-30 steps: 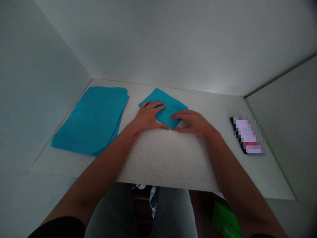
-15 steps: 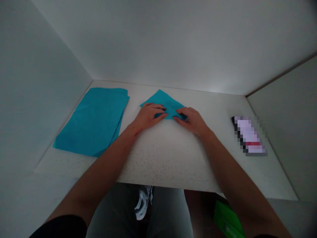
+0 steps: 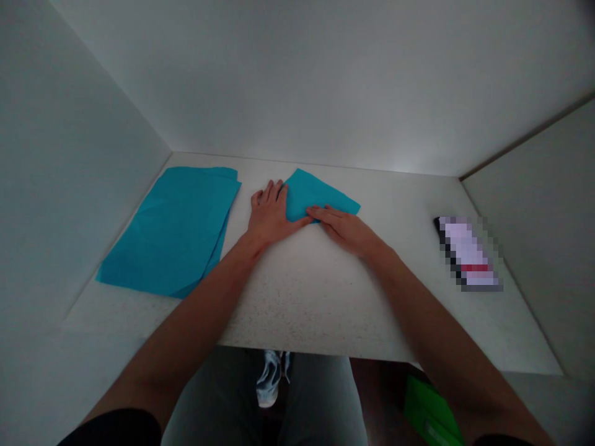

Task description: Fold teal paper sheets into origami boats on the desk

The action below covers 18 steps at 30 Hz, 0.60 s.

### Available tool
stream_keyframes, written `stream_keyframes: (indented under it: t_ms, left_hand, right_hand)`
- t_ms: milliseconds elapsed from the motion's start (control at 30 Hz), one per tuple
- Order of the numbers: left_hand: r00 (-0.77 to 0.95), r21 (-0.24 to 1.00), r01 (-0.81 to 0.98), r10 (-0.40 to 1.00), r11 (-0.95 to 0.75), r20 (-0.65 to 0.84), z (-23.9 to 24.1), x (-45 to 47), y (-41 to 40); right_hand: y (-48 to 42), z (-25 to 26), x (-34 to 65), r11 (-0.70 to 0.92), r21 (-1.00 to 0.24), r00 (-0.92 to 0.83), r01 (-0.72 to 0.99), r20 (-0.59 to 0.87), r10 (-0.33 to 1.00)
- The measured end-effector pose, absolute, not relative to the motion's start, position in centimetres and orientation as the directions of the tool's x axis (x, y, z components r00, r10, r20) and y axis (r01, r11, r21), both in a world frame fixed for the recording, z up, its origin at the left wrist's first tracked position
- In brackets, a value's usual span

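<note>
Small blue paper (image 3: 320,191) lay at the far middle of the surface (image 3: 302,291). Left hand (image 3: 269,218) splayed flat over its left part; right hand (image 3: 344,229), nearly straight, lay across its near edge; neither gripped. Had the left slipped, I judged, the paper might skew, creasing crookedly.

Premises: a small indoor desk nook; whether it belongs to a home or an office cannot be determined. A shallow, pale table (image 3: 302,285), speckled near its front edge, is enclosed by a plain left wall (image 3: 79,198), a back wall (image 3: 302,87) and a right-hand panel (image 3: 543,217). Seated use is indicated by trousered legs (image 3: 323,396) beneath, above a dark floor (image 3: 379,402). Blue sheets (image 3: 171,229), a folded blue piece (image 3: 318,192) and a phone (image 3: 465,251), its screen pixelated, are consistent with desk use.
</note>
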<state>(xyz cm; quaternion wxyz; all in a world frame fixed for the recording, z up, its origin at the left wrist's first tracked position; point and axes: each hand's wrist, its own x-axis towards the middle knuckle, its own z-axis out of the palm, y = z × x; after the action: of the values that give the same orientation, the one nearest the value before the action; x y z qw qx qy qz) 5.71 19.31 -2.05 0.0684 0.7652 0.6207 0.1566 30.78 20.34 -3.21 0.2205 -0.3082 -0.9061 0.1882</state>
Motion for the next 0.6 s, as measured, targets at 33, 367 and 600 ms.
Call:
stream_keyframes:
  t_ms: [33, 367, 600]
  left_hand:
    - [0.196, 0.3, 0.925, 0.968, -0.235, 0.155, -2.1, 5.6, 19.3]
    - [0.303, 0.392, 0.848, 0.934, -0.356, 0.191, -1.8, 5.6, 19.4]
    - [0.255, 0.443, 0.836, 0.944, -0.325, 0.211, -2.2, 5.0, 19.9]
  right_hand:
    - [20.6, -3.3, 31.2, 0.726, -0.487, -0.7, 0.486, 0.28, 0.657]
    - [22.0, -4.1, 32.9, 0.562, -0.467, -0.442, 0.683, 0.348, 0.827]
    - [22.5, -3.8, 33.8, 0.54, -0.598, -0.452, 0.592, 0.308, 0.837]
